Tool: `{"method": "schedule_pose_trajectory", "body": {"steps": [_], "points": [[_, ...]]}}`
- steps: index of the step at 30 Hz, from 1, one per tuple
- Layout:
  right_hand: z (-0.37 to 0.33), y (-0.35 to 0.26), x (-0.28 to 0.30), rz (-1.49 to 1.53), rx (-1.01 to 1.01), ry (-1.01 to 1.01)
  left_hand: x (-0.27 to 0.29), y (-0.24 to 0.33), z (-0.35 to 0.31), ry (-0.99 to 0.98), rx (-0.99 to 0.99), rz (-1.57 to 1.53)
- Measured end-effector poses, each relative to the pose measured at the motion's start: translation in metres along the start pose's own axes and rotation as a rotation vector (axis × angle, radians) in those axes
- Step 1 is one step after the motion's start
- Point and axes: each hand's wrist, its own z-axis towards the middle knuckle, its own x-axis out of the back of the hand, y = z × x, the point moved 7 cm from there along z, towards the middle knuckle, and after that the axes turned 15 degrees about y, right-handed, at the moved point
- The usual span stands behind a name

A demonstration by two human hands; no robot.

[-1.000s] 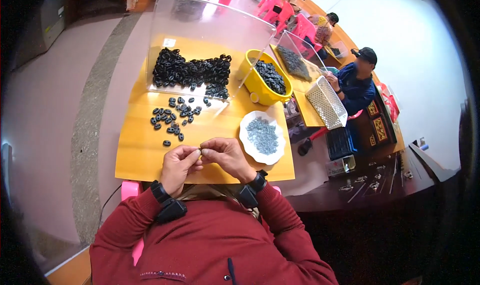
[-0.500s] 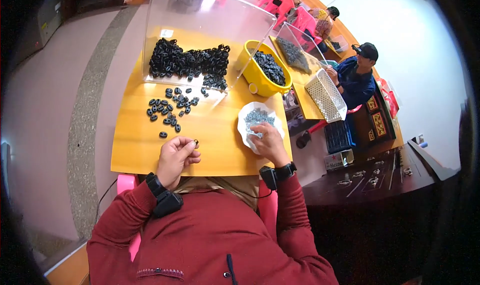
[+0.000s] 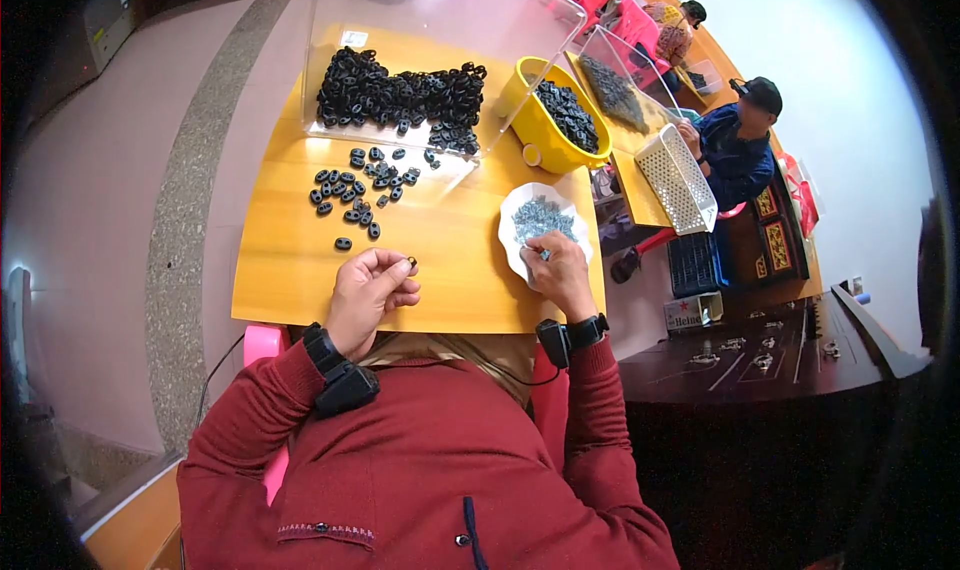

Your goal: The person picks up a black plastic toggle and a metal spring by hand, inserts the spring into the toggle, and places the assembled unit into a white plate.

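Above the table's near edge, my left hand is closed, with a small black plastic part pinched between thumb and forefinger. My right hand reaches over the near side of a white scalloped bowl. Its fingertips are pinched on a small blue-grey piece, too small to make out in detail. A heap of similar pieces fills the bowl's middle. Several loose black oval parts with two holes lie on the yellow table beyond my left hand.
A clear plastic bin holding a pile of black parts stands at the far side. Beside it is a yellow tub of dark parts. To the right, a person in dark blue sits near a white perforated basket.
My right fingers have drawn together and now pinch a small blue-grey piece at the bowl. My left hand still holds the black part. The whole view has shifted slightly.
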Motion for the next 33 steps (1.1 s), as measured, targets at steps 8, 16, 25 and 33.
{"method": "schedule_pose_trajectory", "body": {"steps": [8,16,25,33], "points": [[0.006,-0.002,-0.004,-0.032,0.099,0.028,-0.001,0.002,-0.001,-0.009,-0.003,0.001],[0.004,-0.001,-0.009,-0.094,0.171,-0.02,-0.003,0.002,-0.002,-0.007,0.002,0.015],[0.007,-0.015,-0.003,-0.273,0.196,-0.214,-0.003,0.003,-0.002,0.001,-0.001,0.017],[0.011,-0.006,-0.014,-0.33,0.255,-0.273,-0.003,0.002,-0.001,-0.007,-0.009,0.021]]}}
